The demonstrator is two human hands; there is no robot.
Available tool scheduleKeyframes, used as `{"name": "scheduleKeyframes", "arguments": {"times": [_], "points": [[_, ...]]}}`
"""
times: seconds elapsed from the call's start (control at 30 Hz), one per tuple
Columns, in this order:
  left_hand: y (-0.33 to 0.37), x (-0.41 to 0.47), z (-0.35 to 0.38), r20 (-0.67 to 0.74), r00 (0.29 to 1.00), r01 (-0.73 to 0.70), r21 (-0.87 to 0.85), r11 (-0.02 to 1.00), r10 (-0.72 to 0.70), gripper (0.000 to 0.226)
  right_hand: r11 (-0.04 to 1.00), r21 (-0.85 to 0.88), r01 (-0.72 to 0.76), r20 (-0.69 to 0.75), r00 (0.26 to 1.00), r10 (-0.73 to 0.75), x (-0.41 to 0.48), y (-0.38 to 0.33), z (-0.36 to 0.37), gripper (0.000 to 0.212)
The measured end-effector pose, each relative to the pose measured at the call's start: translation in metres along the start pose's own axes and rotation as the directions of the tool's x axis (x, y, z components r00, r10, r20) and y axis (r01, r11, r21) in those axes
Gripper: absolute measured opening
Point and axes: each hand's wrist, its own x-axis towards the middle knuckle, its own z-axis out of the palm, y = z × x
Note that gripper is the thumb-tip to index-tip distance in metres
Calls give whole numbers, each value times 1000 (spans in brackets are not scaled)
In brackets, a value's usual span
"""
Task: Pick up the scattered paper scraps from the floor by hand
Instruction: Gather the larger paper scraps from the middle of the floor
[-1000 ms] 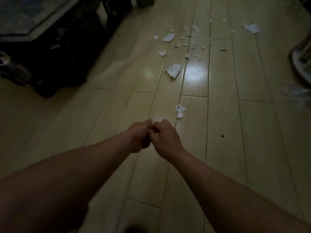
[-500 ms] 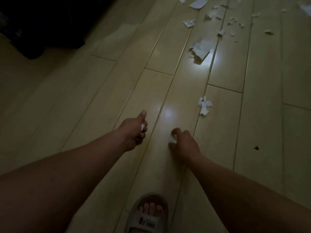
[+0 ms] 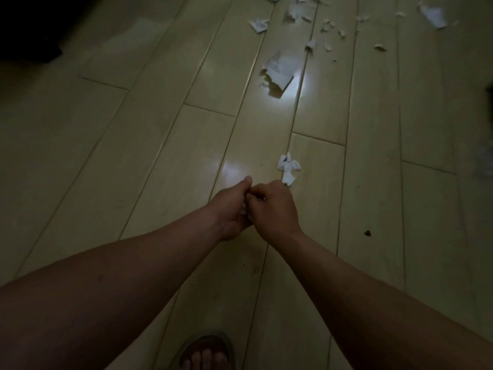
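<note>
Head view: left hand (image 3: 229, 209) curled round a few white scraps (image 3: 243, 211), right hand (image 3: 273, 209) curled tight against it, its own hold hidden. Early stage: crumpled scrap (image 3: 288, 168) lies just beyond right hand, torn sheet (image 3: 280, 69) and small bits (image 3: 328, 25) well ahead on floor (image 3: 160, 156), all left to collect

Crumpled white scrap (image 3: 288, 168), lobed and twisted, on the floor (image 3: 160, 156) just beyond the right hand (image 3: 274, 209). Farther off, large torn piece (image 3: 280, 68), grey-white, ragged along its near edge. Beyond that, small folded scrap (image 3: 258, 24), scatter of tiny shreds (image 3: 326, 36), and jagged piece (image 3: 434, 16) well apart at far right. Sliver of white paper (image 3: 243, 210) showing between the curled left hand (image 3: 229, 209) and the right.
</note>
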Motion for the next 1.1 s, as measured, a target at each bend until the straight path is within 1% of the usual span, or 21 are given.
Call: {"name": "scheduleKeyframes", "arguments": {"times": [0.03, 0.07, 0.13, 0.17, 0.23, 0.27, 0.3, 0.33, 0.4, 0.47, 0.53, 0.63, 0.7, 0.77, 0.83, 0.87, 0.9, 0.93, 1.0, 1.03, 1.1], "points": [[2, 6, 4, -14, 1000, -10, 9, 1000, 10, 40, 998, -45, 39, 8, 999, -39, 0, 2, -3, 25], [4, 11, 6, -37, 999, -22, 7, 1000, 22, 37, 995, -49, 82, 13, 997, -82, -1, 5, -6, 26], [11, 20, 4, -62, 998, -31, 2, 1000, 31, 34, 991, 57, 118, -35, 993, -116, -3, 7, -14, 27], [17, 25, 3, -52, 998, -30, 16, 999, 31, 32, 989, 108, 98, -100, 991, -87, -1, 8, -20, 28], [37, 35, 1, -34, 999, -37, 78, 996, 39, 31, 988, 157, 14, -225, 974, 21, 13, 12, -37, 25], [49, 39, 0, -33, 998, -45, 116, 992, 49, 32, 985, 166, -34, -249, 966, 75, 21, 15, -48, 22], [63, 41, -1, -34, 998, -50, 149, 987, 56, 33, 986, 148, -72, -240, 965, 106, 31, 16, -62, 19], [77, 42, 0, -37, 997, -57, 177, 983, 64, 34, 991, 92, -102, -196, 973, 119, 40, 16, -76, 17], [104, 42, 8, -53, 995, -74, 246, 967, 89, 38, 984, -96, -148, -48, 988, 144, 55, 11, -107, 18], [131, 40, 23, -60, 991, -92, 317, 944, 117, 39, 946, -286, -153, 97, 977, 188, 67, 1, -136, 33], [152, 38, 39, -47, 989, -112, 370, 922, 139, 40, 913, -387, -129, 181, 960, 213, 80, -7, -153, 49], [176, 47, 58, -18, 990, -117, 465, 878, 142, 41, 895, -441, -67, 279, 938, 207, 103, -2, -144, 66], [181, 57, 62, -16, 991, -100, 565, 819, 133, 43, 896, -442, -43, 336, 918, 210, 118, 17, -119, 78], [183, 68, 67, -9, 993, -83, 672, 736, 121, 44, 891, -452, -40, 388, 890, 237, 135, 39, -94, 92], [175, 84, 66, -26, 994, -52, 715, 697, 102, 44, 882, -469, -55, 406, 873, 271, 148, 65, -72, 97], [170, 95, 63, -26, 995, -53, 701, 712, 100, 45, 884, -467, -39, 380, 893, 240, 155, 75, -64, 92], [166, 107, 63, -26, 995, -56, 673, 738, 99, 45, 892, -452, -2, 350, 919, 179, 160, 86, -61, 80], [160, 119, 62, -48, 994, -48, 618, 785, 98, 44, 898, -436, 65, 343, 934, 99, 162, 95, -60, 62], [145, 138, 61, -125, 989, -20, 444, 896, 84, 41, 888, -417, 192, 387, 922, -18, 160, 109, -62, 30], [136, 147, 63, -159, 985, -7, 366, 931, 70, 40, 904, -387, 180, 380, 925, -21, 159, 112, -63, 19], [122, 159, 68, -193, 981, 10, 241, 970, 38, 40, 968, -246, 48, 275, 961, 22, 171, 108, -69, 6]]}}
